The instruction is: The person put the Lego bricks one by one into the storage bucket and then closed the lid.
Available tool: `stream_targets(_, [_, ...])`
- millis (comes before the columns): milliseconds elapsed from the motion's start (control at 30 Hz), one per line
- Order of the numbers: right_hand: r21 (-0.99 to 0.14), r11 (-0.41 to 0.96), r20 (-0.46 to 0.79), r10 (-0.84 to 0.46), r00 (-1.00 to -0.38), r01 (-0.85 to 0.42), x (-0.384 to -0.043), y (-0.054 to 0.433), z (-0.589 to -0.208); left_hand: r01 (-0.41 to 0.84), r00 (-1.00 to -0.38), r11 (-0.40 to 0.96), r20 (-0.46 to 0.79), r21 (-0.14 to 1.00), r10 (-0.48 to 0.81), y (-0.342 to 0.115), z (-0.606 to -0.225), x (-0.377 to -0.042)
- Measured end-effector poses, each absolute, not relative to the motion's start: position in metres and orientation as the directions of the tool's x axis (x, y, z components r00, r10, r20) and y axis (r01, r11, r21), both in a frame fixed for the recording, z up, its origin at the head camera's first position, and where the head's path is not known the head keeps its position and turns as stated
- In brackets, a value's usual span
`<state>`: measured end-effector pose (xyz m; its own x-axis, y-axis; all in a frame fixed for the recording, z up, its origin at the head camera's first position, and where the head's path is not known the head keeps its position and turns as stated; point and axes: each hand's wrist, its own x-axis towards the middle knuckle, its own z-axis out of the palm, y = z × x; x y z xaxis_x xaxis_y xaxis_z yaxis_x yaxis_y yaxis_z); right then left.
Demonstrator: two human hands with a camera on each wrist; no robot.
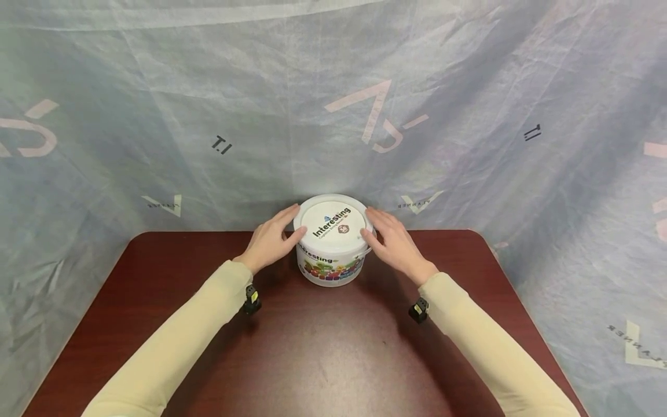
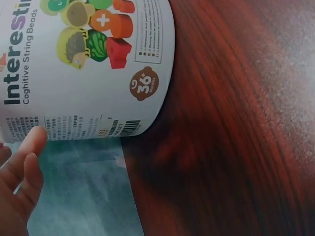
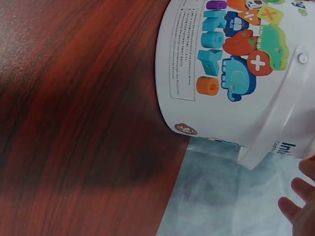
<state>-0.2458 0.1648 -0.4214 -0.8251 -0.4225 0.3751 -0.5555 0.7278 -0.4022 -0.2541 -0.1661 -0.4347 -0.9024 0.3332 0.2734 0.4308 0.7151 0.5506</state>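
Note:
A white round tub (image 1: 330, 271) with a white lid (image 1: 333, 226) marked "Interesting" stands upright at the far edge of the table. My left hand (image 1: 273, 238) rests against the lid's left side, its thumb at the rim towards me. Opposite it, my right hand (image 1: 396, 243) touches the right side, its thumb tip over the lid's edge. Colourful toy pictures cover the tub's wall (image 2: 108, 88) in the left wrist view. A white carry handle (image 3: 278, 118) hangs down the tub's side in the right wrist view, where only some fingertips (image 3: 290, 209) show.
The dark red wooden table (image 1: 323, 347) reaches from me to a grey printed sheet (image 1: 292, 104) hanging right behind the tub. More of that sheet hangs along the left and right sides. Small black cameras sit on both wrists.

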Motion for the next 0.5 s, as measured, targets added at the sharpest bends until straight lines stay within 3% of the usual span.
stream_targets(500, [-0.391, 0.736, 0.377, -0.420, -0.826, -0.553, -0.245, 0.165, -0.427, 0.480, -0.876, 0.671, 0.342, 0.565, 0.339, -0.165, -0.446, -0.255])
